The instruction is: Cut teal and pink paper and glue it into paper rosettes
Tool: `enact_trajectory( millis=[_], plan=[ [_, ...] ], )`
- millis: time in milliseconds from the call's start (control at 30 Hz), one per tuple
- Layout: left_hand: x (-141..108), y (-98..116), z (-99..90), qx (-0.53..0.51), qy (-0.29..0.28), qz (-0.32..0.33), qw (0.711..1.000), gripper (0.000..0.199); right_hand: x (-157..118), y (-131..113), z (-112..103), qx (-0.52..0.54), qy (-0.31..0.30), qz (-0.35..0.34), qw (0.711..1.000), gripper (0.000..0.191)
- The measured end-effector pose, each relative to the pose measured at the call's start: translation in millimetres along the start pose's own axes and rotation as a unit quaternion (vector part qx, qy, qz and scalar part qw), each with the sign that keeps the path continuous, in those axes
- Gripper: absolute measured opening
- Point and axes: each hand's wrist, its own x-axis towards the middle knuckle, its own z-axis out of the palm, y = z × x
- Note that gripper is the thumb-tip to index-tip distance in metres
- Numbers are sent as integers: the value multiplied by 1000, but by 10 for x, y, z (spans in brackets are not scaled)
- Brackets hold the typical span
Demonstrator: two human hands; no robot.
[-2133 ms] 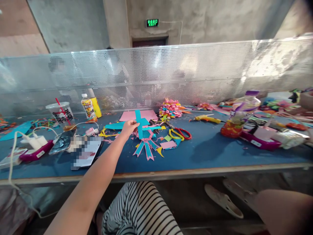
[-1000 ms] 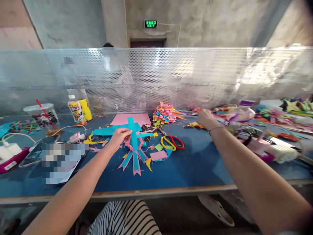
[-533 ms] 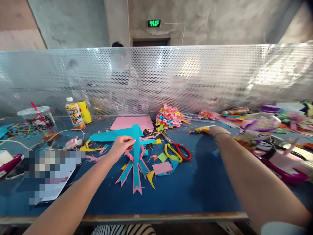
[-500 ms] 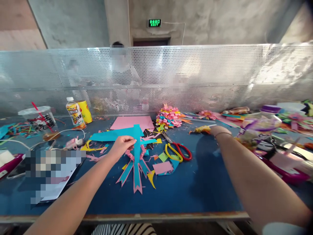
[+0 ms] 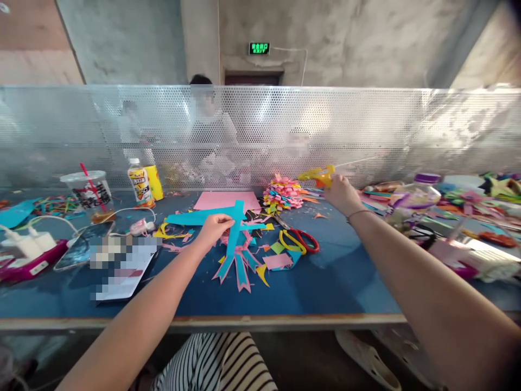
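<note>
My left hand (image 5: 217, 225) pinches a blue paper strip (image 5: 235, 233) above the table's middle. Another long blue piece (image 5: 195, 216) stretches out to the left behind the fingers. Below the strip lie pink-edged blue ribbon tails (image 5: 242, 271) with notched ends. Raised at the right, my right hand (image 5: 340, 190) is closed around a yellow glue gun (image 5: 317, 175), whose tip points left over a pink, yellow and blue paper bundle (image 5: 284, 193).
Red and yellow scissors (image 5: 299, 241) lie among paper scraps. A pink sheet (image 5: 228, 200) is behind. On the left are a bottle (image 5: 140, 184), a cup (image 5: 91, 193) and a phone (image 5: 83, 244); at right, a purple-lidded jar (image 5: 419, 193). A perforated screen (image 5: 252, 119) closes off the back.
My right hand has lifted the yellow glue gun off the table and brought it up and left. My left hand still pinches the blue strip. The view has shifted slightly.
</note>
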Motion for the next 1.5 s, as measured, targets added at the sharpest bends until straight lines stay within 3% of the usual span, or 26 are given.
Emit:
enact_trajectory(
  millis=[200,367,467,667,933,1500],
  plan=[
    [23,-35,-58,-6,-1,11,1000,19,-334,-330,98,31,-5,-46,998,21],
    [58,-89,-57,24,-8,2,1000,23,-523,-562,295,215,98,19,972,24],
    [83,-137,-58,64,-17,16,998,23,-674,-753,381,274,113,47,954,23],
    [59,-130,-65,160,-15,68,985,23,-980,-1049,495,260,71,-66,961,30],
    [47,-117,-57,190,-11,61,980,22,-1036,-1089,674,216,83,-141,963,17],
    [31,-75,-48,173,-18,59,983,19,-1037,-1092,621,217,43,-151,963,10]
  ],
)
